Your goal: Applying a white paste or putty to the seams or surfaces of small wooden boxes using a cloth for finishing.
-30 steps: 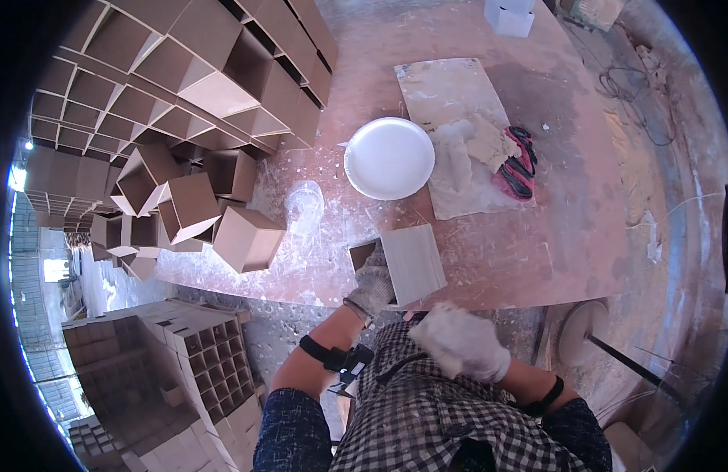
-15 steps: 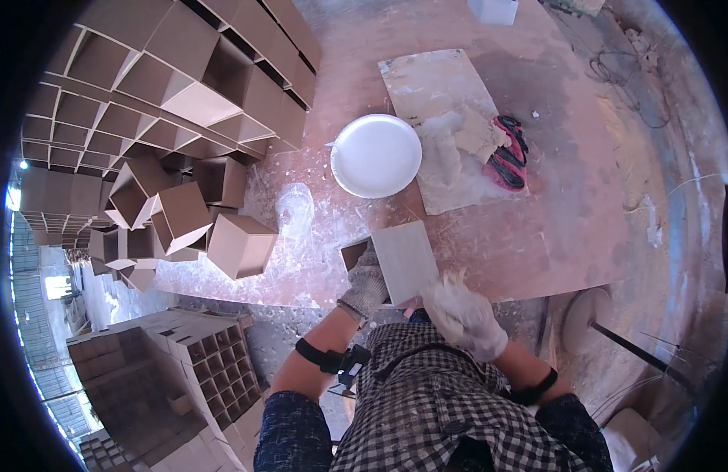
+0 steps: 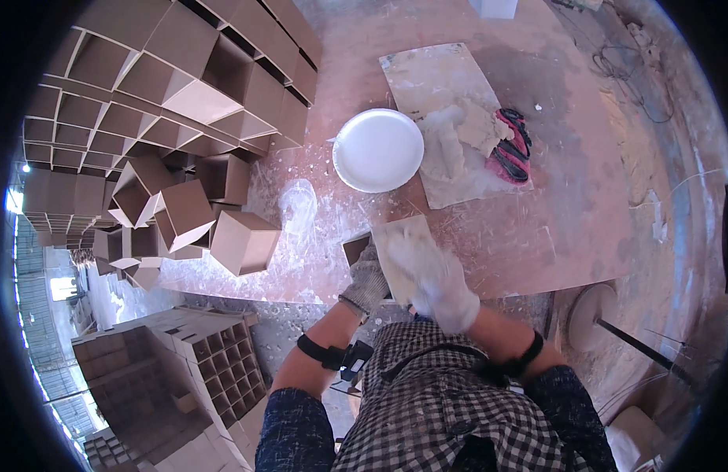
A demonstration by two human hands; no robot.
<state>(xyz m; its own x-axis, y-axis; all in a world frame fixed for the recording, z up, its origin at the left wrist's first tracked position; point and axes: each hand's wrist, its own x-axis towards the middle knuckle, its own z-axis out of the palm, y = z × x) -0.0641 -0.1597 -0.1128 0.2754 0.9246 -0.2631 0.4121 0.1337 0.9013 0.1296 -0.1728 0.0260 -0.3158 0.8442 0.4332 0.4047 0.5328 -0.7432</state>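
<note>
Both forearms enter from the lower edge, each with a dark wrist band. Left hand gloved, fingers curled. Right hand gloved, palm down, blurred.

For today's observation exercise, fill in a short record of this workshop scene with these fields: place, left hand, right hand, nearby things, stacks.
place: dusty reddish work table
left hand: gloved left hand grips the edge of a small brown box
right hand: gloved right hand, blurred, lies on the pale flat panel on top of that box
nearby things: white round bowl; grey board with crumpled cloths; red-black item
stacks: open brown boxes at the left
</note>
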